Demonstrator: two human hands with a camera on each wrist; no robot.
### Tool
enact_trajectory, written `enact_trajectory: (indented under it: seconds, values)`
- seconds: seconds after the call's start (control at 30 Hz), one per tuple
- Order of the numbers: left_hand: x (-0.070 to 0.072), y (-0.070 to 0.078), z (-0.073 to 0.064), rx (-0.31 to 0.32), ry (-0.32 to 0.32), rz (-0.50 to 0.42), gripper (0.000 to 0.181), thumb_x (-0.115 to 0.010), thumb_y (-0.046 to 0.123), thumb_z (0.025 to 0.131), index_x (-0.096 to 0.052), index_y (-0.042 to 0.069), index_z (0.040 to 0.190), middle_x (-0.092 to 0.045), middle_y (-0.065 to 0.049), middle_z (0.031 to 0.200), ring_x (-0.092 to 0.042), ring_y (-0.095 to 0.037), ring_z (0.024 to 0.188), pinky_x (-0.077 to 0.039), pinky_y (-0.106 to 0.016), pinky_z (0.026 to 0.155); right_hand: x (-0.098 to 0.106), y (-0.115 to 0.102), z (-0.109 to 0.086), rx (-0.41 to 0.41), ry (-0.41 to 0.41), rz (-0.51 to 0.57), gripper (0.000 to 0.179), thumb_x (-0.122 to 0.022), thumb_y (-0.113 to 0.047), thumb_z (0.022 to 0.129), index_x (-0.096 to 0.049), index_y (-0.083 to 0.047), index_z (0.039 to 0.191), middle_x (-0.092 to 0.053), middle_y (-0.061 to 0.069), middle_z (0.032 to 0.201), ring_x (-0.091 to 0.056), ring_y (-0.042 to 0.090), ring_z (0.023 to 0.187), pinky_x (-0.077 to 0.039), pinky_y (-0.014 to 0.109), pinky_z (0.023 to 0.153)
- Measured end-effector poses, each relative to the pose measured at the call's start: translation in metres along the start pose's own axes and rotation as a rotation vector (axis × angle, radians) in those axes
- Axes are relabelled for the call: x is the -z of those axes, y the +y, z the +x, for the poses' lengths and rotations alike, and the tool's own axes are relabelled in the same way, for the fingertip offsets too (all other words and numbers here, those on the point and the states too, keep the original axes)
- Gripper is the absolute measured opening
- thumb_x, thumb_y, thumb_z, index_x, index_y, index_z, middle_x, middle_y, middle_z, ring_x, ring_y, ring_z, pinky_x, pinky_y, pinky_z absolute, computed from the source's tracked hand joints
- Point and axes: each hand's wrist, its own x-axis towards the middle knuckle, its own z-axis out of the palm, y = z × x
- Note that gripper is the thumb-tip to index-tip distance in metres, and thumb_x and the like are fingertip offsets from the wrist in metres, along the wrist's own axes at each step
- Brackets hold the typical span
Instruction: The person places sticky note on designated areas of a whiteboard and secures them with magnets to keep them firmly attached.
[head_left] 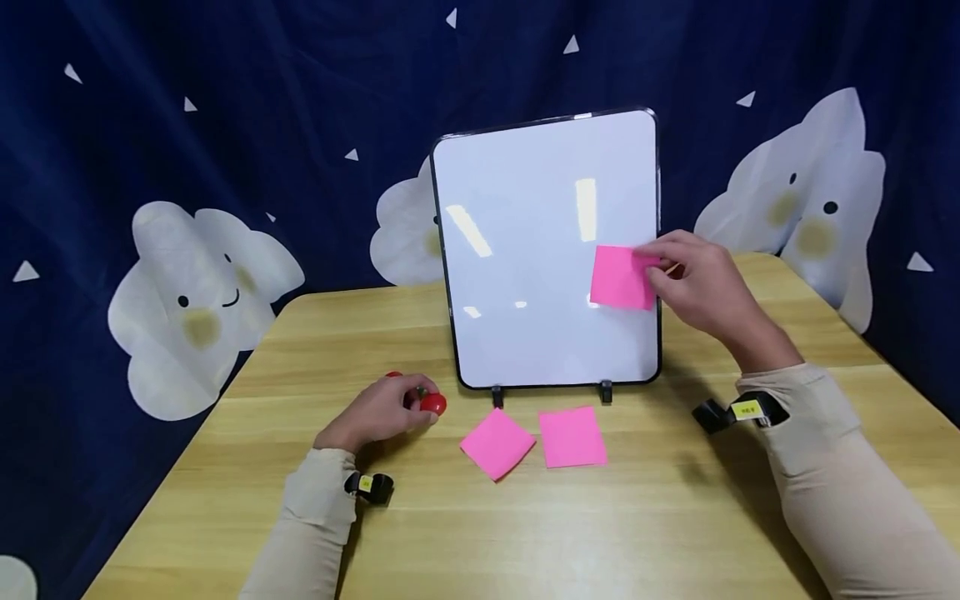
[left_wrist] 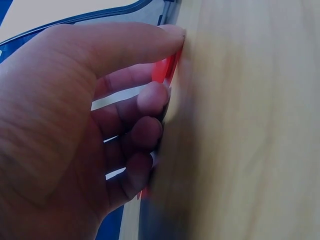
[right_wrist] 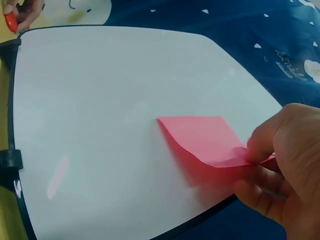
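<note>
My right hand (head_left: 701,279) pinches the right edge of a pink sticky note (head_left: 621,277) in front of the lower right of a whiteboard (head_left: 525,333). In the right wrist view, that note (right_wrist: 200,135) bows outward from the board, its far edge close to the white surface. Low over the table at left, my left hand (head_left: 386,408) pinches a round red magnet (head_left: 433,404) between thumb and fingers. The left wrist view shows the magnet's red edge (left_wrist: 161,71) under the thumb, mostly hidden. Another red piece (head_left: 393,374) peeks out behind the left hand.
Two more pink sticky notes, one turned like a diamond (head_left: 498,443) and one nearly square-on (head_left: 573,437), lie before the board. Small black feet (head_left: 606,392) support the board on the wooden table (head_left: 525,533). A dark blue curtain (head_left: 315,75) hangs behind.
</note>
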Motion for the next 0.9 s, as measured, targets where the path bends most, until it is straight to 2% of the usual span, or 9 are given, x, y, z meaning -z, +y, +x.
enact_trajectory:
  seconds: [0.1, 0.3, 0.47, 0.7, 0.9]
  values:
    - [-0.0011, -0.0004, 0.0002, 0.000, 0.006, 0.003, 0.031, -0.080, 0.026, 0.084, -0.068, 0.023, 0.112, -0.061, 0.002, 0.080, -0.055, -0.017, 0.069, -0.044, -0.032, 0.057, -0.0020, 0.0032, 0.0005, 0.010, 0.042, 0.002, 0.026, -0.063, 0.006, 0.090, -0.074, 0.002, 0.113, -0.066, 0.011, 0.105, -0.054, 0.017, 0.084, -0.042, 0.010, 0.070]
    - [-0.0074, -0.0060, -0.0028, -0.004, -0.002, -0.002, 0.030, -0.080, 0.025, 0.085, -0.067, 0.021, 0.112, -0.060, 0.003, 0.078, -0.054, -0.016, 0.068, -0.044, -0.032, 0.059, -0.0053, 0.0065, -0.0027, -0.033, 0.095, -0.004, 0.022, -0.063, 0.002, 0.091, -0.074, 0.002, 0.110, -0.064, 0.014, 0.100, -0.054, 0.023, 0.081, -0.040, 0.010, 0.068]
    - [-0.0093, -0.0094, -0.0048, -0.007, 0.006, -0.003, 0.029, -0.080, 0.025, 0.084, -0.068, 0.021, 0.111, -0.059, 0.003, 0.076, -0.053, -0.016, 0.067, -0.044, -0.032, 0.059, -0.0089, 0.0059, -0.0032, -0.060, 0.134, 0.002, 0.017, -0.064, -0.001, 0.092, -0.071, 0.001, 0.108, -0.065, 0.014, 0.094, -0.055, 0.022, 0.080, -0.040, 0.011, 0.069]
    - [-0.0073, -0.0080, -0.0030, -0.014, 0.005, 0.009, 0.029, -0.080, 0.027, 0.085, -0.067, 0.021, 0.111, -0.060, 0.003, 0.076, -0.054, -0.015, 0.066, -0.044, -0.030, 0.057, -0.0102, 0.0057, -0.0038, -0.016, 0.188, -0.023, 0.014, -0.064, 0.002, 0.092, -0.075, 0.000, 0.100, -0.069, 0.012, 0.094, -0.053, 0.014, 0.077, -0.040, 0.012, 0.069]
    - [-0.0033, -0.0043, 0.0020, -0.038, 0.027, 0.025, 0.031, -0.080, 0.025, 0.084, -0.067, 0.020, 0.112, -0.059, 0.003, 0.076, -0.054, -0.016, 0.067, -0.044, -0.032, 0.060, -0.0083, 0.0072, -0.0009, 0.027, 0.224, -0.027, 0.017, -0.062, 0.003, 0.092, -0.076, 0.001, 0.101, -0.070, 0.011, 0.097, -0.056, 0.013, 0.078, -0.044, 0.012, 0.070]
